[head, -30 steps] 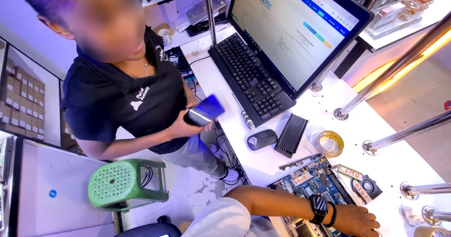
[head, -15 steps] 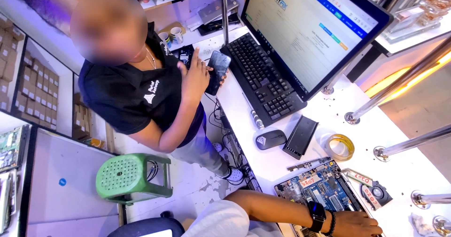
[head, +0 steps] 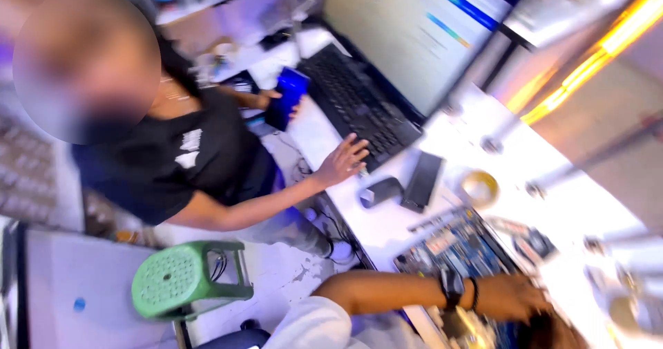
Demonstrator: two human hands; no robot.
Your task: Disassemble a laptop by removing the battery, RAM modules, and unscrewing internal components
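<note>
My left hand (head: 514, 297) reaches in from the bottom with a white sleeve, a black watch and a bracelet on the wrist. It rests on the near end of a blue circuit board (head: 459, 249) lying on the white desk (head: 376, 228). Motion blur hides the fingers, so I cannot tell whether they hold anything. My right hand is out of sight.
A co-worker in a black shirt (head: 186, 162) holds a blue phone (head: 286, 97) and has the other hand (head: 342, 159) at a black keyboard (head: 359, 107) below a lit monitor (head: 421, 31). A mouse (head: 380, 191), a flat black device (head: 423, 180) and a tape roll (head: 478, 186) lie nearby. A green stool (head: 176, 280) stands on the floor.
The view has swung and blurred. The co-worker has lowered one hand onto the keyboard edge and holds the blue phone out with the other. My left hand stays on the board.
</note>
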